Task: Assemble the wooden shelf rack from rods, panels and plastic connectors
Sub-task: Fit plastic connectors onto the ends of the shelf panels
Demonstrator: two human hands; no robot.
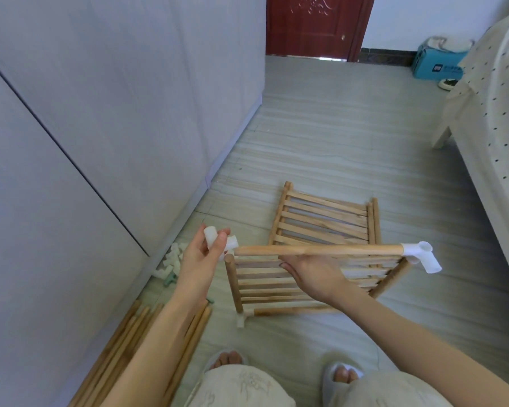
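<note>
Left hand grips connector; right hand holds rod horizontal, left-right.

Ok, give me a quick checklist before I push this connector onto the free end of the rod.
1. Left hand grips the loose white connector: ok.
2. Right hand holds the wooden rod from beneath: ok.
3. Far end already carries a fitted connector: ok.
4. Connector socket lined up with the rod's near end: cannot tell, thumb covers it.
5. Near end seated in the socket: not ok, tip only at the opening.
6. Slatted panel under the rod, corner connector attached: ok.
</note>
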